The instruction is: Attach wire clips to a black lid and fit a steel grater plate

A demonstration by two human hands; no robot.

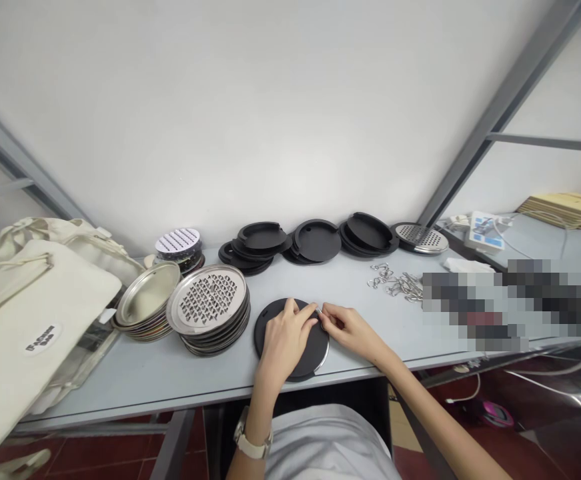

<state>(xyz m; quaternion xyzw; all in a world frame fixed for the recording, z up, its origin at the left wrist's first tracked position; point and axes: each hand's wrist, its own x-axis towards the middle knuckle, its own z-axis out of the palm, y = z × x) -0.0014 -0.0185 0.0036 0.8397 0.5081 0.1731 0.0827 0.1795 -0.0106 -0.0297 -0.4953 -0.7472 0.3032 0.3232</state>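
Observation:
A round black plastic disc [297,367] with a slot near its upper left rim lies on the table in front of me. A thin silver edge shows along its lower right side. My left hand [287,337] lies over the disc with fingers bent, pressing on it, its fingertips at the upper right rim. At that same rim my right hand [343,327] pinches a small silver metal piece [319,311], partly hidden by the fingers. Several bent metal wire clips [404,285] lie in a loose pile to the right.
Stacked metal grater plates [213,300] and shallow round metal plates [149,293] stand to the left, beside a cream bag [55,293]. Black discs [317,241] sit in stacks along the wall. A perforated round plate [423,238] lies at the back right.

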